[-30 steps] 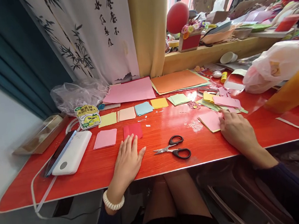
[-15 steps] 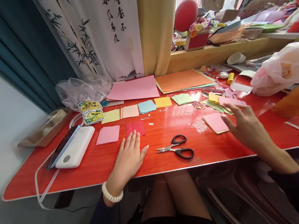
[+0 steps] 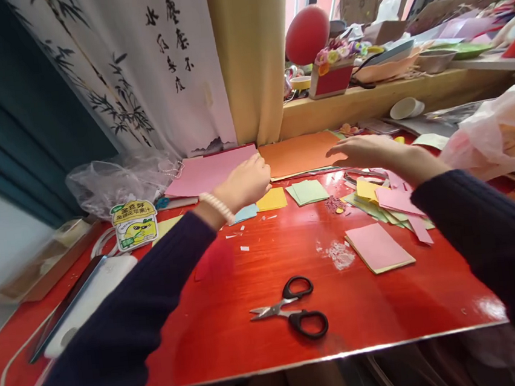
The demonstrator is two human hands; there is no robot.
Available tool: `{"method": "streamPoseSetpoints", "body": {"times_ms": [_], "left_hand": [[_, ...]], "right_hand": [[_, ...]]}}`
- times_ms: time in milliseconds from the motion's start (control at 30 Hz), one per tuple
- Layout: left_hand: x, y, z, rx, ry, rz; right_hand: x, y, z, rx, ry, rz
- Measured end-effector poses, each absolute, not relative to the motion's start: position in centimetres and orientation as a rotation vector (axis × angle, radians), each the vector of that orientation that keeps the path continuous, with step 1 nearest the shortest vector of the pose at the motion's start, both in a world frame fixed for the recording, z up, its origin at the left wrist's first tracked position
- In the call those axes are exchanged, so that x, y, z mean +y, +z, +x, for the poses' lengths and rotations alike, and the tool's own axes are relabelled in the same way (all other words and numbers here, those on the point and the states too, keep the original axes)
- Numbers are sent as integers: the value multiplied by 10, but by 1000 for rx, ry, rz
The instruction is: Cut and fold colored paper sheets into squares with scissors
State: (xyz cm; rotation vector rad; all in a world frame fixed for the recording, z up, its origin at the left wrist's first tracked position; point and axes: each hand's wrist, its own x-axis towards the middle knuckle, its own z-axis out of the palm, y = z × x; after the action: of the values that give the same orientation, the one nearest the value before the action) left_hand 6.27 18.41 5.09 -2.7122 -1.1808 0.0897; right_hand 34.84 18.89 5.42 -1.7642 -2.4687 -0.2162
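a: in the head view, where's the left hand?

b: the bare left hand (image 3: 249, 178), a white beaded bracelet (image 3: 217, 208) at its wrist, is over the right end of the large pink paper sheet (image 3: 210, 172), by the left edge of the flat stack of large paper topped with orange (image 3: 297, 154).

a: and its fingers?

b: loosely bent, close together. the back of the hand hides the tips, so i can't tell whether they grip or touch paper.

a: the right one?

b: the bare right hand (image 3: 365, 149) is at the orange stack's other end, fingers stretched wide of the thumb. i can't tell if they touch the paper.

a: where does that stack lie?

b: at the back of the glossy red table (image 3: 199, 344), between the hands, beside the pink sheet.

a: what's in front of it?

b: small paper squares in a row: blue (image 3: 245, 213), yellow (image 3: 271, 199), pale green (image 3: 307, 192). nearer the right sleeve lie a pink-topped pile of paper rectangles (image 3: 379, 247) and a loose heap of pink, yellow and green paper scraps (image 3: 379, 202). steel scissors with black handles (image 3: 280, 308) lie partly open towards the front edge.
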Motion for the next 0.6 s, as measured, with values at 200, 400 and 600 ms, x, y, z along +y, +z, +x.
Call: {"method": "streamPoseSetpoints", "body": {"times_ms": [200,400,600], "left_hand": [[259,32,129,-1166,308,-2755],[284,41,144,-1051,549,-2822],[296,44,145,-949,653,-2871]], "right_hand": [[248,22,383,-2728,-261,-1771],[271,18,401,-2852,-254,-1716],[278,20,403,-2850,-200,-1628]]}}
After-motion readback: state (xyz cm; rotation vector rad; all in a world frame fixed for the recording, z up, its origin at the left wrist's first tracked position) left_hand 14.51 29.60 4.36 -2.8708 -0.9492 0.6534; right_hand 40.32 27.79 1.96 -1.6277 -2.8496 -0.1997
